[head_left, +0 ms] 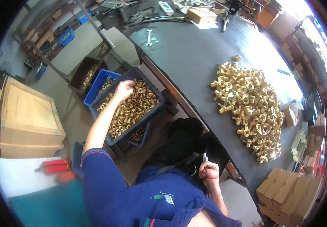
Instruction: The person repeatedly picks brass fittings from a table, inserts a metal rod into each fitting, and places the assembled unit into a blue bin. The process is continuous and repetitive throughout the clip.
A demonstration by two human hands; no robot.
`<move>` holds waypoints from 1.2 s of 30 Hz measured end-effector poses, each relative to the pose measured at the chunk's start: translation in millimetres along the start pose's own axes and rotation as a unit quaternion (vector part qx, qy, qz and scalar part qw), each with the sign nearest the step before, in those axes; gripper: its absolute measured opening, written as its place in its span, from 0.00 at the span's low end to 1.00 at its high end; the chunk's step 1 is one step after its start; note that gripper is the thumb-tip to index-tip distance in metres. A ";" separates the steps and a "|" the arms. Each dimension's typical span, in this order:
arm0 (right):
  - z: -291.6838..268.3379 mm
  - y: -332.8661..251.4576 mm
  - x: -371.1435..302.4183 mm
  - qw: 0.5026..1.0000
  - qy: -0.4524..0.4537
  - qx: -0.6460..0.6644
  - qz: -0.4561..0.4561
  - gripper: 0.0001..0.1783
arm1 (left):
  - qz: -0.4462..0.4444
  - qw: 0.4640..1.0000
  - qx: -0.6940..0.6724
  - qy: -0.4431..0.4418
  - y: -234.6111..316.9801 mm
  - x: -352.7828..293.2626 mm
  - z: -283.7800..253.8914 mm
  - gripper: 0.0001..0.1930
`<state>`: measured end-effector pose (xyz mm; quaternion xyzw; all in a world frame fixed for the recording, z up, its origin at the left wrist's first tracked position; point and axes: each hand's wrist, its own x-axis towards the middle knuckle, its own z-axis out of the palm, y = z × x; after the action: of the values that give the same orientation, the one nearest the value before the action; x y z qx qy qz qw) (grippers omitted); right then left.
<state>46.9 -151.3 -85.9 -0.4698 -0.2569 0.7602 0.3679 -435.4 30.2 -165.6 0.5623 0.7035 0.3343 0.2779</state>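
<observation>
My left hand (123, 90) is over the far part of a dark plastic crate (157, 87) of brass fittings (129, 113). Its fingers are curled together and partly hidden, so whatever they pinch does not show clearly. Close to my body, my right hand (209, 172) is wrapped round a short silver metal rod (205, 157), whose upper end sticks out above the fist. On the dark worktop to the right lies a big heap of brass fittings with side lugs (252, 102).
A blue crate (94, 87) and a brown bin (74, 81) with metal parts stand beyond the dark crate. An open-end wrench (149, 38) lies on the worktop (182, 49). Cardboard boxes (284, 189) are stacked at lower right, a wooden crate (31, 113) at left.
</observation>
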 end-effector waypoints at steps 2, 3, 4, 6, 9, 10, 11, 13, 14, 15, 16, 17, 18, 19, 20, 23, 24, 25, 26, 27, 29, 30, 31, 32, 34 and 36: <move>3.0 -0.4 4.8 1.000 -0.013 -0.011 0.011 0.08 | -0.050 0.990 0.104 -0.076 -46.0 -31.4 -8.6 0.23; 4.7 -0.6 5.6 1.000 -0.013 -0.012 0.009 0.08 | -0.073 0.981 0.153 -0.095 -38.9 -43.4 -9.8 0.22; 7.1 -1.6 6.6 1.000 -0.013 -0.012 0.007 0.08 | -0.100 0.976 0.178 -0.078 -31.3 -53.9 -11.8 0.21; 10.7 -1.8 8.3 1.000 -0.017 -0.014 0.001 0.08 | -0.176 0.960 0.209 -0.061 -20.4 -66.6 -20.9 0.19; 12.6 -0.4 11.2 0.999 -0.028 -0.010 0.017 0.08 | -0.166 0.946 0.276 -0.048 -27.7 -74.7 -15.8 0.17; 14.1 0.4 11.6 0.999 -0.024 -0.024 0.016 0.08 | -0.142 0.946 0.287 -0.046 -48.3 -72.1 -8.2 0.15; 15.3 2.0 11.2 0.999 -0.017 -0.037 0.013 0.08 | -0.149 0.932 0.322 -0.072 -49.8 -67.9 -2.8 0.15; 19.3 2.5 9.3 0.999 -0.011 -0.051 0.012 0.09 | -0.161 0.898 0.389 -0.125 -51.1 -56.5 10.1 0.14; 22.8 -0.3 7.2 0.998 -0.009 -0.053 0.012 0.09 | -0.139 0.864 0.458 -0.158 -49.5 -50.6 16.6 0.11; 23.8 -2.0 5.4 0.998 -0.008 -0.054 0.012 0.09 | -0.125 0.856 0.472 -0.170 -48.9 -48.1 20.3 0.11; 19.1 0.7 4.8 0.999 -0.009 -0.051 0.010 0.09 | -0.111 0.848 0.485 -0.181 -47.8 -46.1 23.8 0.10; 15.6 3.0 4.2 0.999 -0.008 -0.037 0.013 0.09 | -0.096 0.839 0.500 -0.191 -42.1 -43.8 24.2 0.09; 12.1 4.9 3.3 1.000 -0.008 -0.022 0.016 0.09 | -0.087 0.844 0.502 -0.168 -48.7 -41.6 29.3 0.08; 9.5 6.4 2.3 1.000 -0.008 -0.008 0.019 0.08 | -0.087 0.840 0.511 -0.160 -55.1 -40.3 35.5 0.08; 8.3 8.1 1.7 1.000 -0.005 -0.009 0.021 0.08 | -0.086 0.836 0.520 -0.152 -56.9 -39.0 39.1 0.08; 7.7 10.8 -1.5 0.999 0.007 -0.022 0.026 0.08 | -0.108 0.840 0.512 -0.144 -55.7 -33.4 34.6 0.09; 9.2 10.4 -3.1 0.999 0.015 -0.034 0.026 0.07 | -0.119 0.853 0.490 -0.133 -50.5 -32.0 29.7 0.09; 10.8 9.1 -4.7 0.998 0.023 -0.045 0.027 0.07 | -0.129 0.866 0.467 -0.122 -43.8 -30.5 25.2 0.09; 10.5 7.4 -6.8 0.998 0.027 -0.041 0.027 0.08 | -0.117 0.912 0.388 -0.071 -23.8 -34.3 19.3 0.10; 9.4 6.8 -6.1 0.999 0.017 -0.044 0.023 0.08 | -0.107 0.957 0.265 -0.042 -14.9 -38.0 12.8 0.08; 8.2 3.0 -4.0 0.999 -0.001 -0.049 0.016 0.08 | -0.205 0.960 -0.183 -0.055 -9.9 -43.5 15.2 0.08; 8.7 1.9 -2.0 0.998 -0.012 -0.055 0.024 0.09 | -0.167 0.937 -0.299 -0.073 12.2 -49.7 20.2 0.08; 10.3 -3.8 1.9 0.992 -0.019 -0.121 0.027 0.10 | -0.181 0.909 -0.359 -0.113 32.8 -53.7 27.3 0.07; 13.0 -5.3 7.1 0.979 -0.047 -0.195 -0.033 0.10 | -0.173 0.872 -0.432 -0.153 65.7 -66.2 33.3 0.07; 22.1 -11.9 12.6 0.943 -0.093 -0.298 -0.113 0.08 | -0.166 0.778 -0.557 -0.240 100.4 -90.7 58.6 0.07; 30.2 -28.0 15.9 0.912 -0.149 -0.344 -0.168 0.07 | -0.158 0.685 -0.645 -0.301 138.4 -119.9 94.2 0.07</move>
<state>23.9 -123.3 -60.7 -0.3984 -0.6293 0.6131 0.2633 -253.7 -52.1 -114.0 0.1953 0.2712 0.4696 0.8172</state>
